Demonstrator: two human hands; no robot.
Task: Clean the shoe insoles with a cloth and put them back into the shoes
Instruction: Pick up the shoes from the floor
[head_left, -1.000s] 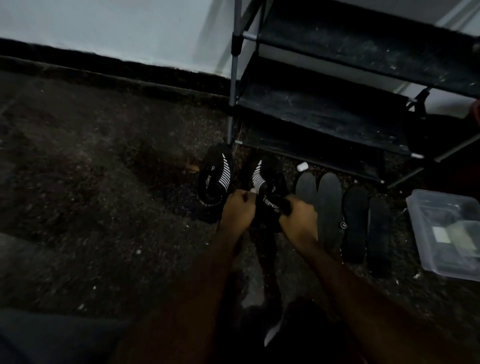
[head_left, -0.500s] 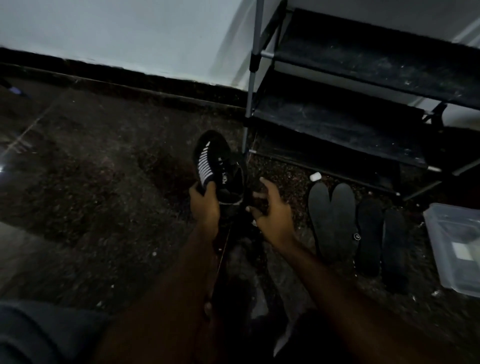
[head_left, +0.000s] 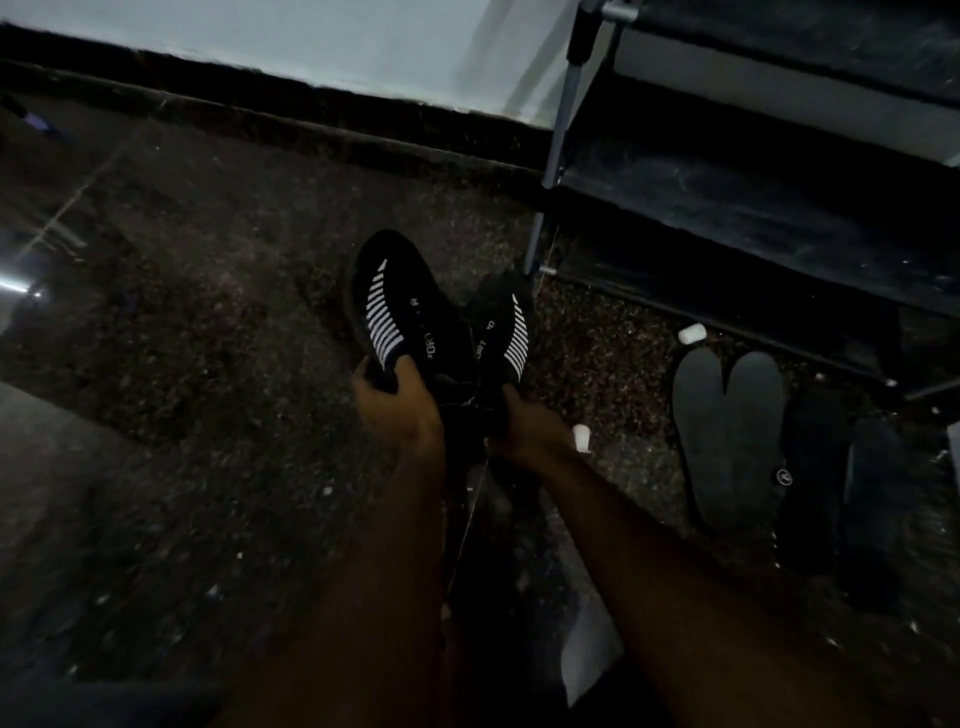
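Observation:
Two black knit shoes with white side stripes are held up over the floor in the dim light. My left hand (head_left: 397, 402) grips the heel end of the left shoe (head_left: 397, 306). My right hand (head_left: 527, 423) grips the heel end of the right shoe (head_left: 506, 325). The two shoes lean toe-up, touching each other. On the floor to the right lie several insoles: two grey insoles (head_left: 727, 436) side by side and two darker insoles (head_left: 841, 483) beside them. No cloth shows in view.
A black metal shoe rack (head_left: 753, 171) stands at the upper right against the white wall. Small white bits (head_left: 691, 332) lie on the speckled floor near the rack and by my right wrist. A dark skirting runs along the wall.
Earlier both hands worked at one shoe on the floor. My left hand then lifted a shoe. Now each hand holds a shoe, raised together to the left of the insoles.

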